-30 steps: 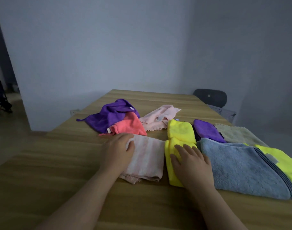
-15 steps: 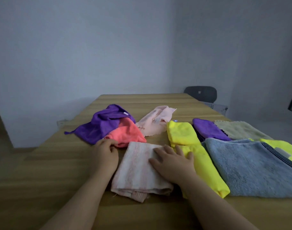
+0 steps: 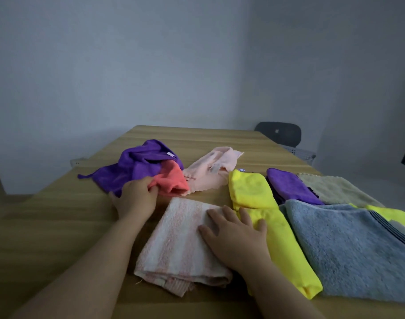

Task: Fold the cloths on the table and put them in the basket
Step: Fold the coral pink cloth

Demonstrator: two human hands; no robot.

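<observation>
- Fingers (image 3: pixel 146 184) of the left hand (image 3: pixel 134 199) are curled onto the near edge of the coral cloth (image 3: pixel 173 180), pinching it where it's bunched against the crumpled purple cloth (image 3: pixel 137 162).
- Right hand (image 3: pixel 236 238) is flat. Its fingers (image 3: pixel 230 215) are straight and a bit spread, pressing on the folded striped pink towel (image 3: pixel 180 240), so it's pinning the towel, not gripping it.
- My read: the coral one is next up for folding.
- Tip: drag it low toward the bare table (image 3: pixel 58 215) so the purple one doesn't tag along. Then hunt for a real corner instead of working from a fistful.
- The striped towel sits right where the coral one would land, so I'd slide it toward the yellow cloth (image 3: pixel 252 189) first. A flat palm stops the fold popping open.
- Coral cloth sits right under the left fingertips, just past the striped towel with a strip of wood between, and well apart from the right fingers.
- Can't see the basket anywhere.
</observation>
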